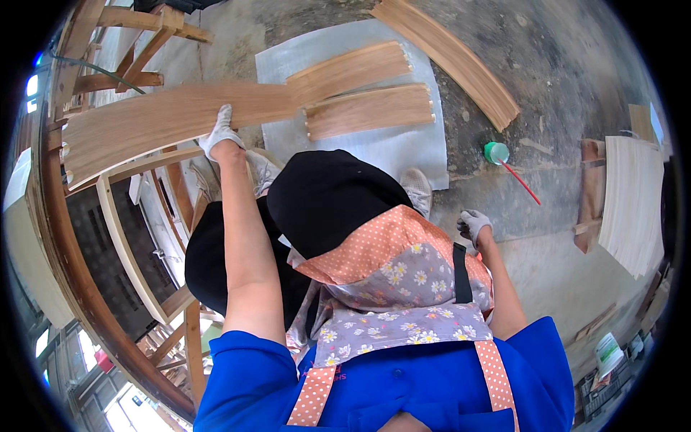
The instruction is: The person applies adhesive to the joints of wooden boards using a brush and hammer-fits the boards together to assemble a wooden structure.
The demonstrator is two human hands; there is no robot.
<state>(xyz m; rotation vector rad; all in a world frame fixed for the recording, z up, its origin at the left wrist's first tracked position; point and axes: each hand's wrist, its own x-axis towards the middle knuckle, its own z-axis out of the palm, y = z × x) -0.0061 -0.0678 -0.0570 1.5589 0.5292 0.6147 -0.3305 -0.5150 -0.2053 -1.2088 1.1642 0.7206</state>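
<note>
My left hand, in a white glove, grips the near edge of a long, thin brown wood veneer sheet. The thumb lies on top; the other fingers are mostly hidden. The veneer's right end reaches two shorter stacks of wood strips, the far stack and the near stack. Both lie on a pale sheet spread on the floor. Beside my right knee, my right hand hangs in a greyish glove, fingers curled in. What it holds, if anything, is hidden.
Another long wood stack lies at the far right of the pale sheet. A green-and-white container with a red stick stands on the floor. Pale sheets are stacked at right. A wooden frame stands close on the left.
</note>
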